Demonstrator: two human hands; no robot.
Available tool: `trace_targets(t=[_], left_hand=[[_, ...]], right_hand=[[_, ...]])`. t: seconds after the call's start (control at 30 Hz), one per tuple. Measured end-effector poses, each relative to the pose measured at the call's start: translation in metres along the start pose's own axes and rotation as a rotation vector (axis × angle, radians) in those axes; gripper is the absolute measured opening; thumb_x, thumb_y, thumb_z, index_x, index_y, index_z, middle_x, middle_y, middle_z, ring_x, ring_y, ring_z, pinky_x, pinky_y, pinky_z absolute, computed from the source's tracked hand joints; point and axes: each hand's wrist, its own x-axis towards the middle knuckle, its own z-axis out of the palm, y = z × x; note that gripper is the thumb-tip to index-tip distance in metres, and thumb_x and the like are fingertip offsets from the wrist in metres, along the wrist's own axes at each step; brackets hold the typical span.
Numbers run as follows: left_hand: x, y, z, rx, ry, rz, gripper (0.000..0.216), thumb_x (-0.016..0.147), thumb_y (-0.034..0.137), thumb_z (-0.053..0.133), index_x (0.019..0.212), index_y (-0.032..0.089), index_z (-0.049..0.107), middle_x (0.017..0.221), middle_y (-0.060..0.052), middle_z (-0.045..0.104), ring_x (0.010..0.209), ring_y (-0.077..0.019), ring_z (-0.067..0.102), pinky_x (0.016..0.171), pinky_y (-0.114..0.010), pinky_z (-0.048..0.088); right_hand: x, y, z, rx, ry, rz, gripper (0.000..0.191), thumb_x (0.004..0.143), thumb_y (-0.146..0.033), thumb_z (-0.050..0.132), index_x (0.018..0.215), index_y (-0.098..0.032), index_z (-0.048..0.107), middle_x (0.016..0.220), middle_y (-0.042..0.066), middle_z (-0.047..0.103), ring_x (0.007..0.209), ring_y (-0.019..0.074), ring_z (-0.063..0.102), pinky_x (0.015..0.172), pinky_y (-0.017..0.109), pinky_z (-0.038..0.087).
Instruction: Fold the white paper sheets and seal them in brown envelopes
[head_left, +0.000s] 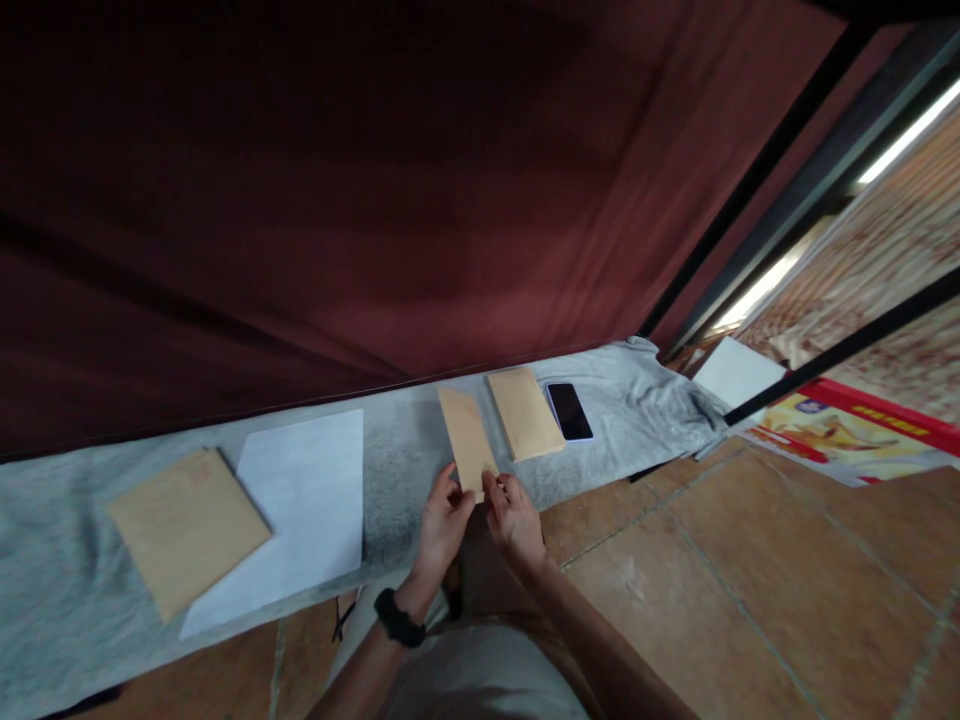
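Observation:
Both hands hold the near end of a narrow tan paper envelope (466,432), which points away from me over the grey cloth. My left hand (442,520) pinches its left corner, thumb on top. At the right corner, the fingers of my right hand (514,515) are closed on the paper. Just right of the envelope lies a stack of similar tan envelopes (526,413). Further left, larger tan envelopes (191,530) rest partly over white paper sheets (307,515).
A dark-screened phone (570,411) lies right of the stack. Grey cloth (397,500) covers the long narrow surface, with a dark red curtain (465,250) behind it. Black metal bars (757,180) rise at the right, near a red and yellow box (862,430) on the tiled floor (675,600).

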Motion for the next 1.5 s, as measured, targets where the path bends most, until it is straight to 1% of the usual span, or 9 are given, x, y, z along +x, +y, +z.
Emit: trace_targets(t=[0.13,0.2,0.27,0.4,0.57,0.7,0.93,1.17,1.5], left_hand=[[-0.004,0.011,0.005,-0.046,-0.075,-0.011,0.056,0.084,0.047,0.068,0.131,0.020,0.060,0.093,-0.004,0.071,0.084,-0.0186,0.069,0.076,-0.031,0.056],[-0.003,0.010,0.006,-0.053,-0.070,-0.054,0.058,0.084,0.054,0.067,0.130,0.020,0.061,0.106,-0.008,0.072,0.094,-0.0212,0.071,0.079,-0.032,0.058],[-0.001,0.008,0.008,-0.067,-0.067,-0.116,0.060,0.082,0.058,0.068,0.128,0.019,0.061,0.112,-0.011,0.072,0.099,-0.0232,0.071,0.078,-0.033,0.058],[0.004,0.008,0.024,-0.168,-0.172,-0.212,0.060,0.077,0.058,0.073,0.120,0.018,0.063,0.104,-0.009,0.074,0.089,-0.0216,0.072,0.072,-0.030,0.057],[0.018,0.013,0.050,-0.217,-0.240,-0.163,0.047,0.068,0.043,0.077,0.104,0.015,0.066,0.079,-0.002,0.071,0.065,-0.0134,0.064,0.060,-0.023,0.049],[0.035,0.016,0.064,-0.189,-0.247,-0.149,0.033,0.069,0.032,0.073,0.097,0.016,0.068,0.071,0.000,0.068,0.058,-0.0110,0.059,0.053,-0.021,0.043],[0.070,0.011,0.089,-0.107,-0.209,-0.137,0.028,0.066,0.025,0.072,0.092,0.014,0.067,0.057,0.005,0.061,0.050,-0.0093,0.053,0.049,-0.019,0.039],[0.091,-0.008,0.105,-0.061,-0.186,-0.159,0.026,0.064,0.022,0.073,0.089,0.015,0.066,0.054,0.005,0.059,0.048,-0.0099,0.053,0.047,-0.020,0.037],[0.102,-0.019,0.111,-0.002,-0.198,-0.167,0.028,0.065,0.019,0.073,0.091,0.015,0.064,0.058,0.004,0.063,0.049,-0.0110,0.057,0.048,-0.020,0.041]], right_hand=[[0.009,0.006,-0.016,0.224,0.068,0.096,0.047,0.099,-0.019,0.038,0.141,-0.022,0.060,0.110,0.012,0.068,0.096,0.0248,0.067,0.083,0.036,0.060],[0.014,0.010,-0.023,0.428,0.154,0.220,0.038,0.100,-0.028,0.041,0.122,-0.022,0.071,0.105,0.011,0.068,0.092,0.0238,0.067,0.083,0.037,0.060],[0.020,0.013,-0.027,0.684,0.237,0.391,0.031,0.098,-0.038,0.049,0.098,-0.022,0.075,0.097,0.009,0.069,0.085,0.0227,0.067,0.078,0.037,0.061],[0.029,0.016,-0.026,1.156,0.256,0.684,0.035,0.080,-0.057,0.070,0.079,-0.021,0.071,0.074,0.002,0.068,0.066,0.0191,0.064,0.065,0.034,0.061],[0.029,0.026,-0.023,1.389,0.241,0.819,0.042,0.066,-0.058,0.082,0.073,-0.020,0.067,0.066,-0.001,0.067,0.058,0.0155,0.064,0.067,0.032,0.060],[0.032,0.045,-0.030,1.441,0.291,0.887,0.042,0.063,-0.056,0.084,0.072,-0.021,0.063,0.063,-0.003,0.066,0.057,0.0139,0.064,0.064,0.029,0.059],[0.046,0.088,-0.038,1.396,0.431,0.927,0.039,0.061,-0.046,0.082,0.079,-0.022,0.057,0.067,-0.003,0.068,0.055,0.0116,0.062,0.057,0.024,0.057],[0.045,0.116,-0.029,1.338,0.532,0.916,0.046,0.069,-0.039,0.076,0.106,-0.022,0.055,0.072,-0.005,0.069,0.055,0.0112,0.063,0.051,0.022,0.055],[0.043,0.129,-0.020,1.268,0.472,0.925,0.040,0.073,-0.036,0.068,0.108,-0.020,0.056,0.067,-0.006,0.063,0.051,0.0103,0.058,0.047,0.021,0.053]])
